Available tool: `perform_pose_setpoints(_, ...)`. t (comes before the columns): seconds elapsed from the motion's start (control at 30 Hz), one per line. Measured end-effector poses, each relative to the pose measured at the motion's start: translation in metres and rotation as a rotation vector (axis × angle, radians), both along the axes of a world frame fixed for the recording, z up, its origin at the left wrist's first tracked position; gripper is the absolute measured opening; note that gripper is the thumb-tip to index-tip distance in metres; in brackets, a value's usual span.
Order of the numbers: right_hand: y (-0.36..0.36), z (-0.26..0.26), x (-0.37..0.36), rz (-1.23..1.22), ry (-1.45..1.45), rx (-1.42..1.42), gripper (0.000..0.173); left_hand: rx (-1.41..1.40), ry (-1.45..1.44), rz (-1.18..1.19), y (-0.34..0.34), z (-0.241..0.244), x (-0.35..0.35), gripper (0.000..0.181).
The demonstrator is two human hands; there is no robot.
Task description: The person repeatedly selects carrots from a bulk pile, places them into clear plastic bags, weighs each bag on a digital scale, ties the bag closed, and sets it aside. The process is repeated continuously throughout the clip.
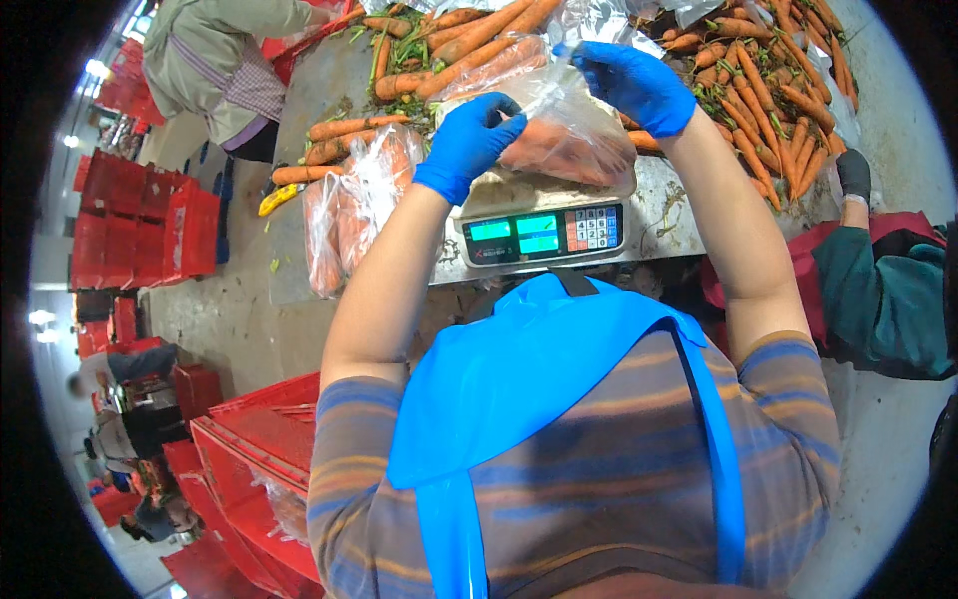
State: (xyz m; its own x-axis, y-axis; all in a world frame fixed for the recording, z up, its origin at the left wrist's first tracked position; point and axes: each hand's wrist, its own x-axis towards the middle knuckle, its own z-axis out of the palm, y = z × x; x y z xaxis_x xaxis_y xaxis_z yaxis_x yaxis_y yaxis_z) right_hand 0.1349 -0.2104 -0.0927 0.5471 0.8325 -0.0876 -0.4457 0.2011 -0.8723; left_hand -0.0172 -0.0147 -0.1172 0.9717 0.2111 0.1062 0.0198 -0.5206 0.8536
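Note:
A clear plastic bag of carrots (572,153) lies on the pan of a digital weighing scale (555,258). My left hand (473,142), in a blue glove, pinches the gathered plastic at the bag's near left side. At the far end of the same twisted plastic, my right hand (636,84), also blue-gloved, has its fingertips closed on it. The stretched neck of the bag runs between the two hands. Lit green displays and a keypad face me on the scale. Left of it rest filled carrot bags (359,202).
Loose carrots (756,97) are heaped at the right, with more carrots (464,45) and green tops beyond the scale. A yellow-handled tool (278,200) lies at the table's left edge. Co-workers stand at both sides. Red crates (254,449) are stacked behind me on the left.

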Motion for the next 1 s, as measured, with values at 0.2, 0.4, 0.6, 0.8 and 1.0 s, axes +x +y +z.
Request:
perform_pose_setpoints(0.2,0.004,-0.052,0.038,-0.130,-0.128,-0.162,0.018,0.916,-0.316,-0.410,0.012,-0.003,-0.023,0.001)
perform_pose_setpoints(0.4,-0.001,-0.036,0.006,-0.174,-0.332,-0.497,0.014,0.694,-0.018,-0.365,0.019,-0.007,-0.037,0.013)
perform_pose_setpoints(0.6,-0.008,-0.018,-0.004,-0.019,-1.249,-0.678,0.024,0.790,-0.128,-0.348,0.031,-0.030,-0.028,0.006)
perform_pose_setpoints(0.8,-0.010,-0.045,0.004,-0.149,-1.466,-1.039,0.029,1.004,-0.187,-0.431,0.023,-0.016,-0.027,0.007)
perform_pose_setpoints(1.0,-0.025,-0.015,-0.013,0.045,-0.214,-0.376,0.033,-0.530,0.042,-0.263,0.012,0.005,-0.021,0.024)
